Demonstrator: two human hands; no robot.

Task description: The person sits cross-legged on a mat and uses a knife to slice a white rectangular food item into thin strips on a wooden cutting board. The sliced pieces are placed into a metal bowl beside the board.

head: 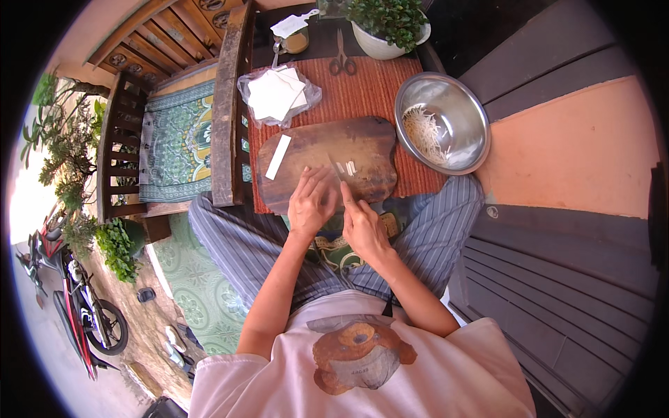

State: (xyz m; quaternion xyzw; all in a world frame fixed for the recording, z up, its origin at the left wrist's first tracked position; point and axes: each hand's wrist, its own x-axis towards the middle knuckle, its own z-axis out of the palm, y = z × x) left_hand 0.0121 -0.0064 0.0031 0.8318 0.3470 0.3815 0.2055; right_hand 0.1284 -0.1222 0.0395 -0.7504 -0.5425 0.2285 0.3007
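Note:
On a dark wooden cutting board (366, 137), my right hand (364, 224) grips a knife (336, 168), its index finger stretched along the blade's back. My left hand (312, 201) rests on the board just left of the blade, blurred, its fingers bent; whether it presses on anything is hidden. Short white cut strips (349, 168) lie right of the blade. A longer white strip (278, 157) lies slanted at the board's left. Behind the board, white square sheets (276, 93) are stacked on a clear plastic bag (312, 95). A steel bowl (465, 125) at the right holds thin pale shreds (424, 133).
Scissors (342, 60) lie on the orange woven mat (366, 83) behind the board. Beyond stand a glass mug (296, 43) with a white lid-like piece on top and a white plant pot (384, 44). A wooden bench (226, 115) borders the left, a wall (569, 151) the right.

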